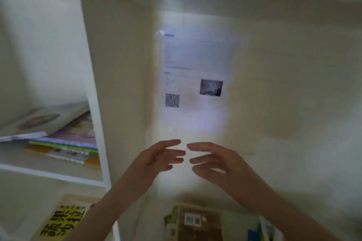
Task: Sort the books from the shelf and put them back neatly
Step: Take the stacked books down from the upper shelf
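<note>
Both my grips are hovering released in the middle of the frame, grasping nothing.

My left grip (160, 157) and right grip (213, 162) are facing each other with fingers spread, their tips near but not touching, below a printed sheet (195, 84) that is hanging on the pale panel (274, 84). At the left of the frame a stack of books (64, 143) is lying flat in a shelf (58, 177) compartment, long axes running roughly left to right, with the grey top book (45, 121) tilting up toward the right. At lower left a yellow book (64, 219) is lying face up, its long axis slanting from lower left to upper right. At bottom centre a brown book (201, 225) with a barcode label is lying flat on other books, its long axis pointing up the frame.
</note>
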`<state>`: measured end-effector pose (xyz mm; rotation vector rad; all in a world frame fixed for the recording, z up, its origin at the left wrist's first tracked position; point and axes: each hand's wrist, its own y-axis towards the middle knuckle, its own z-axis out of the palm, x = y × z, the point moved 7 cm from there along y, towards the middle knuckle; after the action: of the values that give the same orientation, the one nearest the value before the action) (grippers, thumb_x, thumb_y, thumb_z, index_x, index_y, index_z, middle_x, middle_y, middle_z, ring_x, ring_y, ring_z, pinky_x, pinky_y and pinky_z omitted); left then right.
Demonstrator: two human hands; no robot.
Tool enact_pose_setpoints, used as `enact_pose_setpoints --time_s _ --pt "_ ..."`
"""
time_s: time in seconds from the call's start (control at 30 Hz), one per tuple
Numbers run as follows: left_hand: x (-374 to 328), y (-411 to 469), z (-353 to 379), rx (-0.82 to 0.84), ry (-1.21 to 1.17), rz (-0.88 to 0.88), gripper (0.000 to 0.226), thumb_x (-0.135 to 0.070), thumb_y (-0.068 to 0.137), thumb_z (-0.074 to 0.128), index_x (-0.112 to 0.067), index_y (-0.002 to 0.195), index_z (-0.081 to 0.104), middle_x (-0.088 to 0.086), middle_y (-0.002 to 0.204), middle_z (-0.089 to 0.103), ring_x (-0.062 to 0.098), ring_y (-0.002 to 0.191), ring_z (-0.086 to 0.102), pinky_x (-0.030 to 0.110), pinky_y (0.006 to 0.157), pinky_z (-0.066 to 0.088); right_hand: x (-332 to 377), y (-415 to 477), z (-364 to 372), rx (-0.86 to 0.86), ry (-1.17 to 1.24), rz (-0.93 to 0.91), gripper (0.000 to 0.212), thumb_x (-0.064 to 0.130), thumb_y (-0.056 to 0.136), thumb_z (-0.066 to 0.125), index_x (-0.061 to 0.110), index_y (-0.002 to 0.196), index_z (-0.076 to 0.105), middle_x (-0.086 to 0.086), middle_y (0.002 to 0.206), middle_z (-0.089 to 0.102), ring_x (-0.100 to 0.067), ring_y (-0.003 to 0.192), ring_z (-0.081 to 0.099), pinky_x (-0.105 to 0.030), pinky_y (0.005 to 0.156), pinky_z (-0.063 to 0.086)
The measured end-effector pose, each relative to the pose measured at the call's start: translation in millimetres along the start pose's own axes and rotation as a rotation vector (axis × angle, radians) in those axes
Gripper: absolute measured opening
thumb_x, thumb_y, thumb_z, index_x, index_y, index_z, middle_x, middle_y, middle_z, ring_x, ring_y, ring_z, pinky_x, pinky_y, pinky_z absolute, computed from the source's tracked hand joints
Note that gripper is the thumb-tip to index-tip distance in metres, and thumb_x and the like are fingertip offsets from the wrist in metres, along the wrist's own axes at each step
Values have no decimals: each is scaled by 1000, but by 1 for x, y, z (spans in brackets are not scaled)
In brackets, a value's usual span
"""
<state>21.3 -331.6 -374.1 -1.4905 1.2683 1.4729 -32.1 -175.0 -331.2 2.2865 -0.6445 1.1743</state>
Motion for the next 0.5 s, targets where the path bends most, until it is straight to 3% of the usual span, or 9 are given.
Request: enact_pose_setpoints --time_s 0.23,0.3,0.4,0.5 --pt "-206 -61 -61 -143 3 441 29 -27 92 54 -15 118 62 5 103 73 20 97 70 30 87 55 234 9 -32 -233 -230 -736 28 3 88 64 18 111 67 8 103 67 -6 92 65 -6 74 46" --pt "-242 -76 -75 -179 3 528 32 -30 90 53 -18 118 62 5 105 73 20 98 70 30 86 56 279 17 -36 -327 -329 -878 36 9 84 67 15 120 63 4 111 61 -7 101 59 -9 84 44" --pt "-272 -81 -102 -273 -20 563 32 -31 91 57 -19 121 59 6 107 72 20 98 70 33 84 57 322 62 -36 -361 -529 -847 72 29 77 75 23 142 42 1 140 45 -14 129 43 -32 108 35" --pt "-275 -73 -127 -359 -35 476 35 -30 95 51 -22 129 51 7 111 70 18 95 71 35 83 58 336 114 -28 -245 -730 -628 85 45 71 78 32 143 36 3 141 47 -17 129 44 -39 105 38"
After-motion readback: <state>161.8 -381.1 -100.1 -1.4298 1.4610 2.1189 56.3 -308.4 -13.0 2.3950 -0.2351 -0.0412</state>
